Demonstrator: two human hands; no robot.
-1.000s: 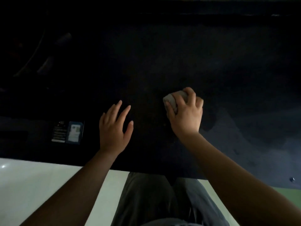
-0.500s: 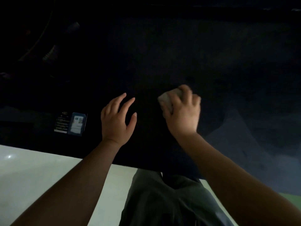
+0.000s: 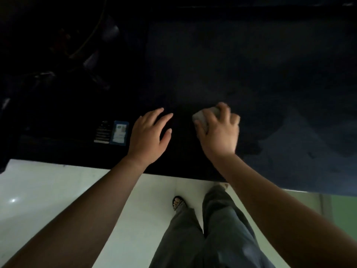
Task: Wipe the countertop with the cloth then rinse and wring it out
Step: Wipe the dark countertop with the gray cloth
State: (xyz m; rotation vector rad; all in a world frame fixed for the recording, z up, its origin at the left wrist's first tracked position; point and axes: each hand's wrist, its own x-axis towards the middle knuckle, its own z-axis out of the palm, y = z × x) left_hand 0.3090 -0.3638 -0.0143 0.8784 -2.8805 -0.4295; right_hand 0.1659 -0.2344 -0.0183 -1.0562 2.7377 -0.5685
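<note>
Countertop point(image 3: 251, 64): right hand point(image 3: 219, 135) on cloth point(image 3: 202, 116), near edge, centre-right. Left hand point(image 3: 147, 137) just left of it, flat on the countertop. Label stickers point(image 3: 112, 132) left of left hand.

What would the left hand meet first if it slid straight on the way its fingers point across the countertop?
Nothing visible: the left hand points up and slightly right over bare dark countertop; the cloth sits off to its right. Darkness could hide something.
</note>
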